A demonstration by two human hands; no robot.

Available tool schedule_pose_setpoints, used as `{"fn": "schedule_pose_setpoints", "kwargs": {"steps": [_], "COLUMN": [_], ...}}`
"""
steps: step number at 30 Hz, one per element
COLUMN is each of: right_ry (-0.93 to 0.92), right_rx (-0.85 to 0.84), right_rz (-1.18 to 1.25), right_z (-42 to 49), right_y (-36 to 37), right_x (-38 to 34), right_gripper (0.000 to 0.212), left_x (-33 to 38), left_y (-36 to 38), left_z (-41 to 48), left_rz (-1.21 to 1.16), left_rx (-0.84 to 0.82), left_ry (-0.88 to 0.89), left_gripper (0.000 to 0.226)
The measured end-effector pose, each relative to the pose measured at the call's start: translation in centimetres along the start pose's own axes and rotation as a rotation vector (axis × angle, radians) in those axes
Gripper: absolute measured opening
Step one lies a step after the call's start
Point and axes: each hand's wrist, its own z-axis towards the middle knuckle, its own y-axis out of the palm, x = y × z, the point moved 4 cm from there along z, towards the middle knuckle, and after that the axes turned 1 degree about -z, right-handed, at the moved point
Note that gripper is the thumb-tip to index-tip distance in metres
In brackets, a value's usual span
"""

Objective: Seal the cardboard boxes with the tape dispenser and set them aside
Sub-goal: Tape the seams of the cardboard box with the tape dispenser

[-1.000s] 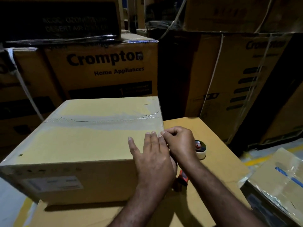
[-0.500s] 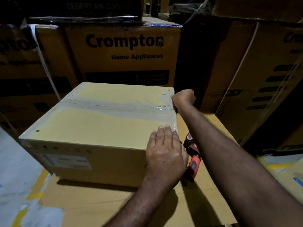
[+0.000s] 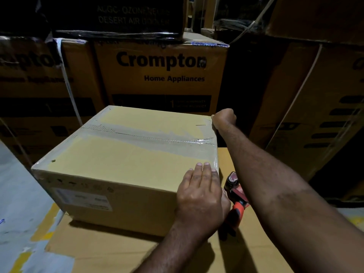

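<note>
A plain cardboard box [image 3: 122,166] sits in front of me on a flat sheet of cardboard, with clear tape along its top seam and down its right edge. My left hand [image 3: 202,194] lies flat on the box's near right corner, fingers straight, pressing the tape. My right hand [image 3: 223,118] is curled at the far right corner of the box, pinching the tape edge there. A tape dispenser [image 3: 235,196] with a red-orange handle lies on the cardboard sheet just right of the box, between my two arms.
Large printed appliance cartons [image 3: 161,75] are stacked close behind and to the right [image 3: 319,99]. The flat cardboard sheet [image 3: 126,251] under the box covers a grey floor [image 3: 17,203] with yellow marks at left.
My right hand went from the near right corner along the box's right edge to the far corner. My left hand stayed pressing the near corner. The view shifted closer.
</note>
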Motion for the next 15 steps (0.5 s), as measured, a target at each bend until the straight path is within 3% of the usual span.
{"fn": "schedule_pose_setpoints", "kwargs": {"steps": [4,12,15], "right_ry": [-0.062,-0.155,-0.190], "right_rx": [0.032,-0.040,-0.088], "right_rz": [-0.067,-0.091,-0.113], "right_z": [-0.5,-6.6,-10.5], "right_y": [-0.3,-2.8,-4.2], "right_x": [0.8,2.9,4.1], "right_gripper": [0.009,0.017,0.037], "left_x": [0.0,0.0,0.0], "left_y": [0.0,-0.2,0.1], "left_z": [0.3,0.5,0.5], "left_rz": [-0.005,0.006,0.004], "left_rx": [-0.025,-0.046,-0.062], "left_ry": [-0.002,0.006,-0.014], "left_gripper": [0.048,0.047,0.045]}}
